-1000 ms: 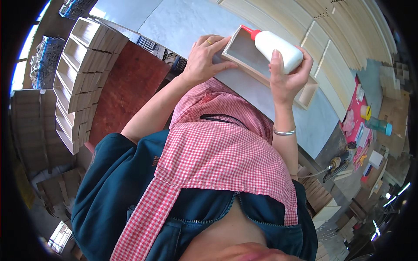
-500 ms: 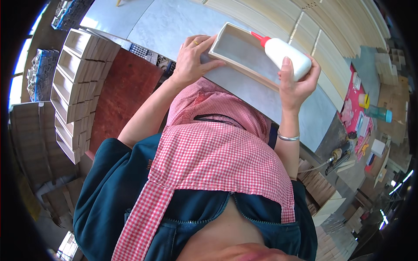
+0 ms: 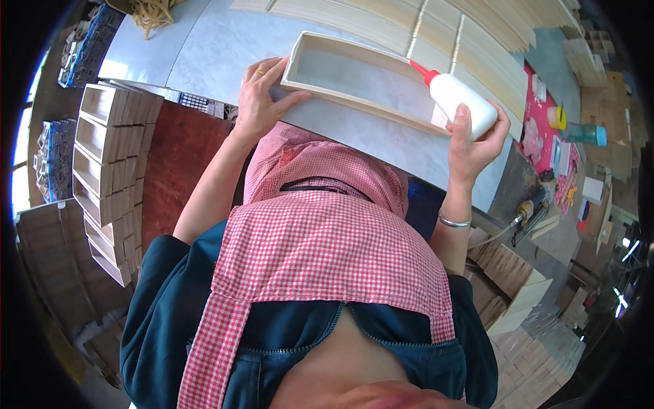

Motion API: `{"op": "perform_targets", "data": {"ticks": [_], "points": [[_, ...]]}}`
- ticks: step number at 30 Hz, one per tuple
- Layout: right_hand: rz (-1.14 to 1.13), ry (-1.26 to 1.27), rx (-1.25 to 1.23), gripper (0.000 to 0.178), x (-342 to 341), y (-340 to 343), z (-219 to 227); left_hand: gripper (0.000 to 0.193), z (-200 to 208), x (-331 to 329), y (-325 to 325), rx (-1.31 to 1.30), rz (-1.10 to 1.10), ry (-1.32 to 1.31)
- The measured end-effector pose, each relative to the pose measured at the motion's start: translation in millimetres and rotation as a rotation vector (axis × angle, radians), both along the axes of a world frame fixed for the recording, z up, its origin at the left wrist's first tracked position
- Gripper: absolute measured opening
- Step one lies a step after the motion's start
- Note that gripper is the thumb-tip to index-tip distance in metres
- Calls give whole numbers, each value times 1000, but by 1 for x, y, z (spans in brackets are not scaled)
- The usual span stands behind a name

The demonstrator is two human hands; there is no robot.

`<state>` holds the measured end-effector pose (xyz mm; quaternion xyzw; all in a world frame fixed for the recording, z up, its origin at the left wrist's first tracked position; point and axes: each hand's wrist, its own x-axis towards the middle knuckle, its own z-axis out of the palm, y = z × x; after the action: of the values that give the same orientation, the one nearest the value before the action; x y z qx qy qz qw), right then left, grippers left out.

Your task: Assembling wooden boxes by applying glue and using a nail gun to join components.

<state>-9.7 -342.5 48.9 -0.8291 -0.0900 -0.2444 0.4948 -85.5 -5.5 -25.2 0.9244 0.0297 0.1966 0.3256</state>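
A long, shallow wooden box frame [image 3: 368, 111] lies on the grey tabletop in front of me. My left hand [image 3: 262, 102] grips its left end, thumb along the near board and fingers over the end board. In my right hand [image 3: 477, 136] is a white squeeze bottle [image 3: 463, 102] with a red nozzle [image 3: 424, 71]. The bottle is tilted over the frame's right part, its tip near the far board's top edge. From this view I cannot tell whether the tip touches the wood.
Thin wooden boards [image 3: 381, 24] lie in rows along the far side. Stacked wooden boxes [image 3: 102, 146] stand at the left by a red-brown board [image 3: 180, 170]. Rubber bands [image 3: 153, 13] sit at the far left; a teal-capped bottle [image 3: 589, 134] is at right.
The bottle's red tip has moved rightward along the frame, farther from my left hand. My left hand keeps its hold on the left end. The whole view has shifted somewhat.
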Motion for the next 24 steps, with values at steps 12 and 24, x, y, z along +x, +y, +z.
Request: {"op": "perform_targets", "data": {"ticks": [12,24], "points": [[-141,-106,-88,51,-5,-55,-7,67,3,0,-1,-14,8,8],[-229,12,-32,49,-23,-60,12,66,-2,0,-2,-23,11,7]]}}
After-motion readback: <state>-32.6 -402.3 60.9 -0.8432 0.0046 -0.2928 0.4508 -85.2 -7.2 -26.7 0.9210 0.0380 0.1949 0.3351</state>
